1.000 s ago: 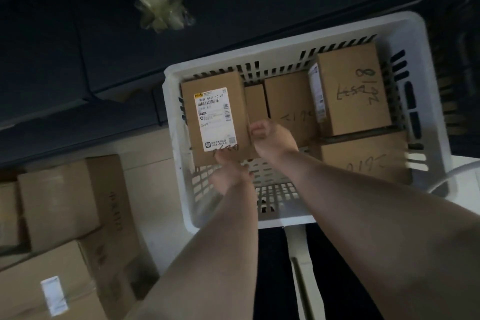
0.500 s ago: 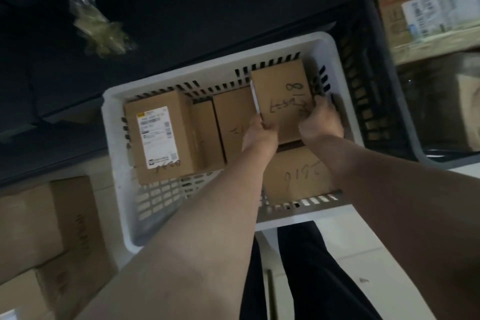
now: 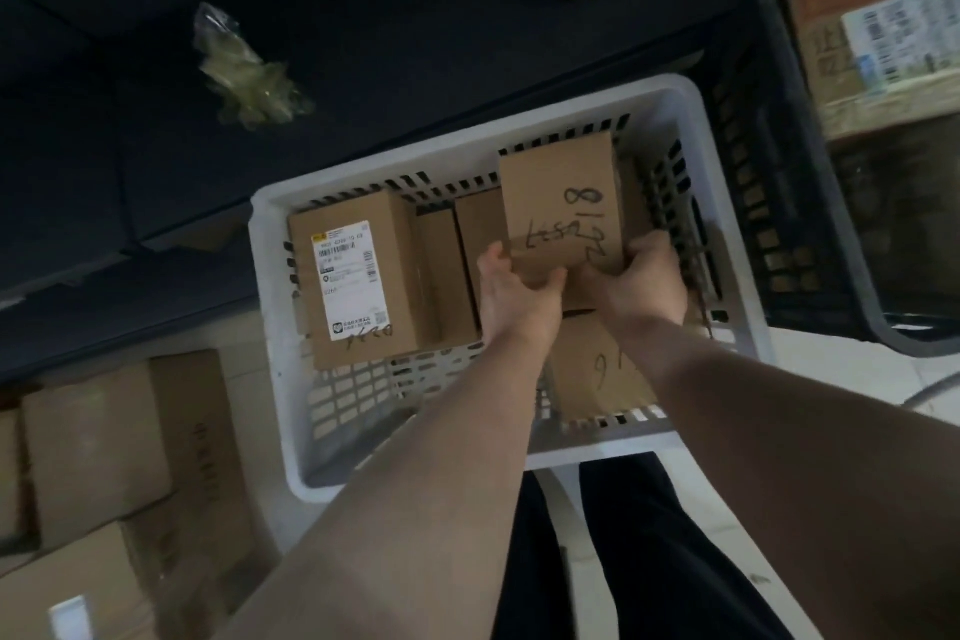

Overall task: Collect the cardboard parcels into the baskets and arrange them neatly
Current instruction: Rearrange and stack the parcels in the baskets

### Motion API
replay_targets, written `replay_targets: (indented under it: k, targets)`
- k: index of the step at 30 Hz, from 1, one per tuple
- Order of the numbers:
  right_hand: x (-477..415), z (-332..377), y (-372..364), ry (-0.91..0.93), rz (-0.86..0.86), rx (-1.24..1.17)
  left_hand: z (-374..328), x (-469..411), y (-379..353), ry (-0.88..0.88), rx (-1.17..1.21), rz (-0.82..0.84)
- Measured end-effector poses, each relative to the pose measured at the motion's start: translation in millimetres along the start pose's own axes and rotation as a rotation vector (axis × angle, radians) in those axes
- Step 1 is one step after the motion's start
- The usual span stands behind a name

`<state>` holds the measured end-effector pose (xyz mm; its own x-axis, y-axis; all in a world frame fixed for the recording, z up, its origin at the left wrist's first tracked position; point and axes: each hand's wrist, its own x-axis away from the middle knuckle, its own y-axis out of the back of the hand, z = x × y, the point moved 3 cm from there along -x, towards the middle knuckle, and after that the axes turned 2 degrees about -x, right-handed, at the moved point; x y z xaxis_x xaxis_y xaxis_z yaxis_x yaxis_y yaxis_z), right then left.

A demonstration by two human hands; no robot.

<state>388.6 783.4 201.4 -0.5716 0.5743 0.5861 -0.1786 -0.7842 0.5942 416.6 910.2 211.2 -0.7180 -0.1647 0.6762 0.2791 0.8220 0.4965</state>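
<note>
Hands (image 3: 576, 286) grip parcel (image 3: 558, 192) over white basket (image 3: 727, 234).

Both forearms bare, no sleeves; left hand (image 3: 511, 294) and right hand (image 3: 641, 283) ungloved; black trousers (image 3: 623, 551).

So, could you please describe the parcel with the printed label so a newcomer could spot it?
Look in the white basket. The labelled parcel lies at its far left end. It alone shows a white printed shipping label.

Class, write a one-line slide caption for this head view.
Both hands, left hand and right hand, grip a marked parcel inside the white basket.
</note>
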Motion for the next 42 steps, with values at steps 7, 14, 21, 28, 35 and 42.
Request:
replay_targets:
  k: [7,14,21,28,35,42]
  targets:
    - [33,18,-5,0.089,-0.148,-0.018,-2,-4,33,-0.001,-0.006,-0.105]
    - [30,42,-62,-0.057,0.220,0.117,24,-36,69,0.225,-0.315,-0.092]
    - [6,36,-62,-0.070,0.248,0.254,5,-16,67,-0.156,-0.562,-0.222]
    - [-3,10,21,-0.028,-0.009,0.154,-13,12,-5,-0.505,-0.756,0.306]
    - [-22,-16,30,-0.007,0.281,0.159,-3,0,-67,-0.493,-1.201,0.520]
    - [-35,-33,31,0.002,0.283,0.201,2,-33,-80,-0.022,-1.057,0.784]
